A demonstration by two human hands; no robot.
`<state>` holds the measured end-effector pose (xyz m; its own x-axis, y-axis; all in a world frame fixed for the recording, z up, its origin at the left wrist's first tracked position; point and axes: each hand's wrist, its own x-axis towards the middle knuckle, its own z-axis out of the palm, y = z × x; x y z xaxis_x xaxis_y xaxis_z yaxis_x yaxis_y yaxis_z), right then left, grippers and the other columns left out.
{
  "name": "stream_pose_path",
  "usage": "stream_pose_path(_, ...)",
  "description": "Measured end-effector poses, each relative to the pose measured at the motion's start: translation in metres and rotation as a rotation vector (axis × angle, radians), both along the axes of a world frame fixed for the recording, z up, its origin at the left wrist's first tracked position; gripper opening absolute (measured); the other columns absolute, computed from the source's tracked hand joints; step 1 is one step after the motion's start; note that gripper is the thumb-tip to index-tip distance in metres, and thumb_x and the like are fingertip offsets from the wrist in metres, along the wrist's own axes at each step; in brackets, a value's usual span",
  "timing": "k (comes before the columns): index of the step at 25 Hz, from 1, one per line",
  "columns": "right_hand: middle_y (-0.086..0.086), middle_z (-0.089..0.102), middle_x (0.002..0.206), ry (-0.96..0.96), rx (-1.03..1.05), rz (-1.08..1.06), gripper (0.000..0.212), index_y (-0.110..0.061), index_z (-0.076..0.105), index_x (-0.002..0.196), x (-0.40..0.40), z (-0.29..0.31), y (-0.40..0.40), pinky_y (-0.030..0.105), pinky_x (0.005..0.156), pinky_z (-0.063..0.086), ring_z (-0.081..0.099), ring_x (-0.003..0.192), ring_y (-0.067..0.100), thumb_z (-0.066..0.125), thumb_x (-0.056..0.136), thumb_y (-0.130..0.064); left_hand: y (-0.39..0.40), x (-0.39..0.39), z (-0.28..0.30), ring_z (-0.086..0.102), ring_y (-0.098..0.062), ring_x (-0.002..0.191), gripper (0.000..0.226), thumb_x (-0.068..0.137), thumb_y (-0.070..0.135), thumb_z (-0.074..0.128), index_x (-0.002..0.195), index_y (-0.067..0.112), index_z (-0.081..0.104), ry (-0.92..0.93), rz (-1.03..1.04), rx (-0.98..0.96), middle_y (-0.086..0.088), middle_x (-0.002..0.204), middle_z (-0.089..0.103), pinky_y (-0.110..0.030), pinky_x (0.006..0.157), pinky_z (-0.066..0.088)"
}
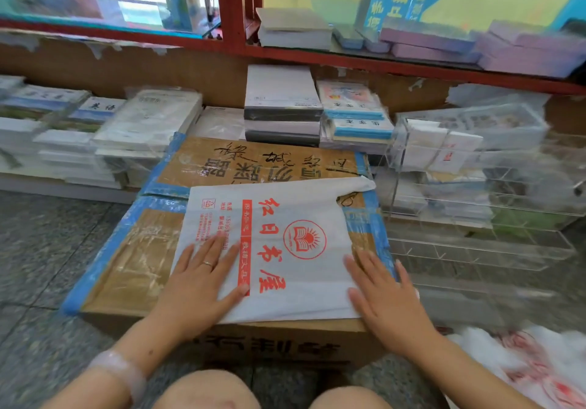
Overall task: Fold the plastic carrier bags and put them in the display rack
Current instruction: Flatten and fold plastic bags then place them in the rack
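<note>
Both hands, left (203, 277) and right (385, 297), press flat-palmed on unfolded bag (285, 250) at box (126, 259) near edge; folding, rack (475, 193) still ahead.

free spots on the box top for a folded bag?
Bare cardboard box top left of the bag, up to the blue-taped edge, and behind it. Right side is tight: right hand, then the clear rack. Left hand presses the bag.

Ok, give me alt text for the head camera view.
Both hands, left hand and right hand, press flat a white plastic carrier bag with red print on a taped brown cardboard box; a clear acrylic display rack stands right.
</note>
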<state>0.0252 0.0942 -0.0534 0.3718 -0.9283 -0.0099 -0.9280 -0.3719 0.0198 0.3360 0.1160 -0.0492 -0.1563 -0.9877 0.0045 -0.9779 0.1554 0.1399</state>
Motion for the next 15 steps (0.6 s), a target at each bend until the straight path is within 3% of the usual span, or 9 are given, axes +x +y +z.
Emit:
stream_pose_path(1,-0.003,0.025,0.152,-0.001,-0.002,-0.041,0.058,-0.027,0.025,0.146,-0.017,0.002,0.001,0.038,0.107,0.008,0.031,0.137,0.014,-0.003,0.099,-0.047,0.002,0.002,-0.001,-0.019,-0.017,0.14,0.101,0.057,0.084,-0.028,0.14,0.027,-0.02,-0.009,0.012,0.019,0.002,0.149,-0.022,-0.028,0.109,-0.019)
stream_pose_path(3,0.0,0.038,0.146,-0.012,0.004,-0.061,0.055,-0.023,0.035,0.142,-0.037,0.006,0.009,0.039,0.107,0.011,0.042,0.132,0.015,0.006,0.101,-0.047,0.003,0.008,0.003,-0.032,-0.007,0.135,0.1,0.055,0.085,-0.027,0.137,0.029,-0.028,0.018,-0.039,0.029,0.003,0.148,-0.027,-0.025,0.106,-0.027)
stream_pose_path(5,-0.001,0.042,0.142,-0.009,-0.06,0.005,0.057,-0.022,0.039,0.141,-0.043,0.006,0.011,0.041,0.108,0.012,0.04,0.132,0.015,0.014,0.1,-0.052,0.008,0.016,0.012,-0.028,-0.001,0.137,0.092,0.072,0.087,0.0,0.146,0.034,-0.013,0.058,-0.087,0.01,-0.001,0.156,-0.004,-0.023,0.109,-0.023)
stream_pose_path(8,-0.005,0.043,0.142,-0.037,-0.143,0.242,0.065,-0.024,0.037,0.141,-0.043,0.006,0.016,0.044,0.106,0.017,0.038,0.129,0.011,0.035,0.089,-0.063,0.031,0.044,0.018,-0.038,0.0,0.131,0.097,0.055,0.097,0.02,0.133,0.059,-0.024,-0.067,-0.168,0.117,0.002,0.152,-0.023,-0.019,0.104,-0.029)
stream_pose_path(9,-0.006,0.051,0.137,-0.082,-0.161,0.302,0.065,-0.026,0.04,0.139,-0.04,0.007,0.017,0.042,0.106,0.021,0.046,0.123,0.01,0.049,0.083,-0.059,0.04,0.052,0.018,-0.034,-0.003,0.134,0.104,0.053,0.096,0.027,0.139,0.055,-0.015,-0.083,-0.208,0.133,-0.004,0.155,-0.015,-0.018,0.107,-0.025)
stream_pose_path(10,-0.006,0.059,0.128,-0.15,-0.152,0.333,0.064,-0.027,0.044,0.134,-0.038,0.008,0.019,0.037,0.103,0.026,0.053,0.113,0.01,0.063,0.077,-0.05,0.046,0.057,0.02,-0.019,-0.009,0.142,0.111,0.055,0.09,0.039,0.146,0.044,-0.003,-0.055,-0.155,0.25,-0.009,0.156,0.01,-0.019,0.111,-0.013)
stream_pose_path(12,-0.009,0.065,0.107,-0.328,-0.102,0.365,0.052,-0.028,0.052,0.118,-0.039,0.009,0.028,0.023,0.089,0.034,0.057,0.095,0.008,0.072,0.07,-0.026,0.056,0.068,0.01,0.026,-0.016,0.138,0.107,0.061,0.064,0.064,0.149,0.033,0.011,0.03,-0.072,0.306,-0.003,0.136,0.05,-0.021,0.108,0.015)
stream_pose_path(14,-0.016,0.065,0.095,-0.517,-0.013,0.334,0.027,-0.034,0.057,0.106,-0.041,0.022,0.04,0.01,0.078,0.039,0.059,0.086,0.0,0.061,0.081,-0.025,0.065,0.078,0.012,0.045,-0.015,0.127,0.081,0.072,0.051,0.067,0.138,0.058,0.021,0.239,-0.045,0.184,0.026,0.128,0.053,-0.022,0.102,0.029)
stream_pose_path(15,-0.019,0.067,0.094,-0.618,0.077,0.264,0.021,-0.037,0.061,0.104,-0.042,0.033,0.043,0.006,0.075,0.042,0.061,0.084,-0.005,0.058,0.085,-0.029,0.065,0.083,0.01,0.044,-0.007,0.127,0.072,0.077,0.046,0.068,0.124,0.075,0.021,0.304,-0.05,0.159,0.048,0.124,0.041,-0.02,0.101,0.029)
